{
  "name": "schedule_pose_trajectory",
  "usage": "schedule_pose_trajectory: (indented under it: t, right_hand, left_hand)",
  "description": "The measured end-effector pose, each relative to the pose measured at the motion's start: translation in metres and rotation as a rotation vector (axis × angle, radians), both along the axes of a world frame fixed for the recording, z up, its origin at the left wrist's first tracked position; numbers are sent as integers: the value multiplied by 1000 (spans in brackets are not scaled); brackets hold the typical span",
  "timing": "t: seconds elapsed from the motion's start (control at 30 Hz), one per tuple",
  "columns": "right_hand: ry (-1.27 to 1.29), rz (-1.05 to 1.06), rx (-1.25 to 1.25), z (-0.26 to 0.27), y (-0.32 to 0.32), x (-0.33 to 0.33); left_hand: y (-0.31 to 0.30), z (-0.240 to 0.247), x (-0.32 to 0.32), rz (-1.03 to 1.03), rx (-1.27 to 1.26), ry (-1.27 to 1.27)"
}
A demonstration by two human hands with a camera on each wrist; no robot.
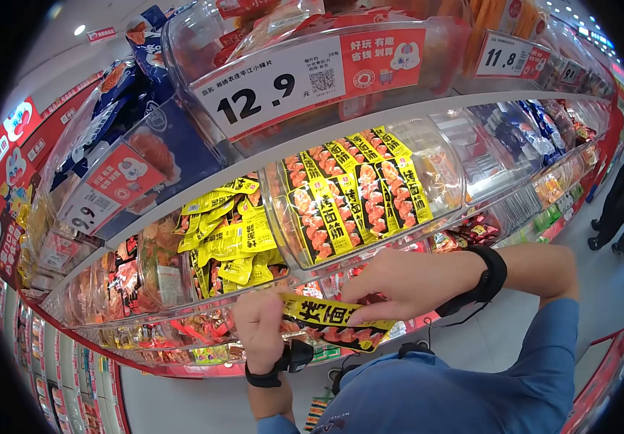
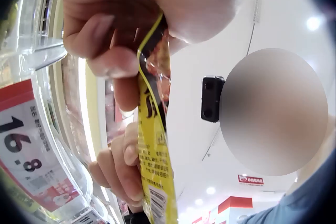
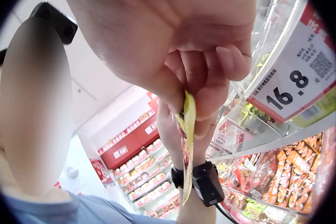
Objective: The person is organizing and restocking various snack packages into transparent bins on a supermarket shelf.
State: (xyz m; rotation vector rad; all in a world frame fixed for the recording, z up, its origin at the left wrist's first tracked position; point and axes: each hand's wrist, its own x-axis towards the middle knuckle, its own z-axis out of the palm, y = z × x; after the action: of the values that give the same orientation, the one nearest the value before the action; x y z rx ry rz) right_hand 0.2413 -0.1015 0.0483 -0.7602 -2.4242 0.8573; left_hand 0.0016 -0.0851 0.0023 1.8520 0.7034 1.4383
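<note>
Between both hands, in front of the shelf, is a yellow and black snack packet (image 1: 334,318) with large Chinese characters and a picture of reddish food. My left hand (image 1: 260,329) grips its left end with curled fingers. My right hand (image 1: 413,282) pinches it further right, thumb over the front. From the left wrist, the packet (image 2: 152,129) appears almost edge-on, with small print and a barcode at its lower end. The right wrist view has its yellow edge (image 3: 189,113) between thumb and fingers. Similar packets stand in neat rows in a clear bin (image 1: 355,195).
Left of that bin, a heap of loose yellow packets (image 1: 236,239) fills another compartment. Above hangs a 12.9 price card (image 1: 268,94) on a clear bin front. Blue bags (image 1: 127,94) sit at upper left. Someone's dark-clothed legs (image 1: 619,195) are at far right.
</note>
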Motion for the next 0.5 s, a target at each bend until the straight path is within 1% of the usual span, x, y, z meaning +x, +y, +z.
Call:
schedule_pose_trajectory:
  t: [0.07,0.1,0.13,0.17,0.2,0.27,0.3,0.37,0.43,0.47,0.5]
  right_hand:
    - [96,-99,-105,6,0,6]
    - [149,-164,-143,8,5,11]
    - [218,-244,-195,3,13,19]
    - [284,-323,-249,-7,24,29]
    - [350,-401,-305,-11,33,35]
    - [410,-565,-346,-2,39,40]
    - [443,-650,-364,0,42,41]
    - [429,-660,-317,-4,51,43]
    - [437,-644,-290,-17,64,48]
    - [412,-620,-340,-21,67,50]
    - [385,-595,-391,-24,70,51]
  left_hand:
    - [9,5,3,30,5,-194]
    - [21,6,-11,-23,-25,-294]
    - [27,22,-19,83,1,-63]
    - [39,27,-25,307,69,246]
    - [53,26,-26,370,150,405]
    - [74,17,-25,490,313,729]
    - [76,17,-25,443,294,808]
    - [76,15,-26,340,253,965]
    - [77,12,-26,388,185,936]
    - [79,11,-27,411,151,923]
    - [83,9,-30,392,146,882]
